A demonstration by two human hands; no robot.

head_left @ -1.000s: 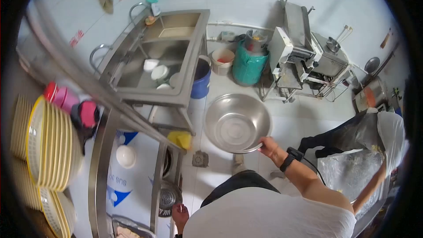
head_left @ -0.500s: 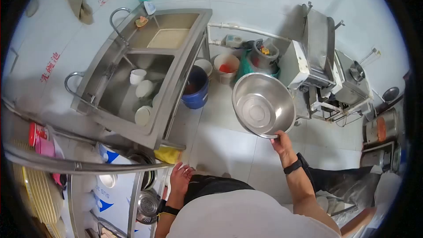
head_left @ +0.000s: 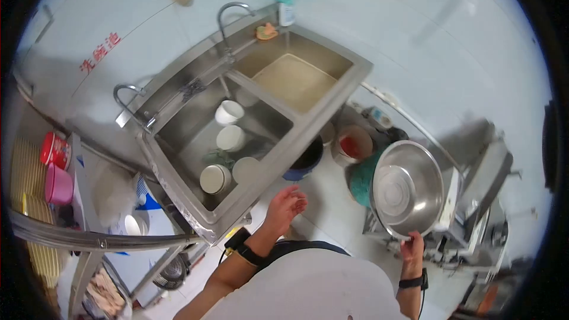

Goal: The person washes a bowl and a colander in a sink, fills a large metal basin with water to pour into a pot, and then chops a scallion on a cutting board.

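Observation:
My right hand (head_left: 413, 246) grips the near rim of a large stainless steel basin (head_left: 418, 186), which tilts so that its hollow inside faces me. Nothing shows inside the basin. In front of my body, near the sink's front edge, my left hand (head_left: 287, 206) is raised with fingers apart and holds nothing. The double steel sink (head_left: 278, 163) lies ahead of it. Several white bowls and cups sit in its left compartment, among them a white cup (head_left: 229, 112) and a bowl (head_left: 215, 179). Cloudy water (head_left: 294, 83) stands in the right compartment.
Under the sink are a blue bucket (head_left: 305, 163) and a white bucket (head_left: 354, 145) with something red inside. A steel rack (head_left: 106, 242) with stacked yellow trays (head_left: 26, 172) and a pink container (head_left: 58, 184) stands at the left. Metal equipment (head_left: 483, 172) fills the right side.
My view has turned to the right and closer to the sink. My left hand has risen from my side toward the sink. My right hand still holds the basin, now farther right in view.

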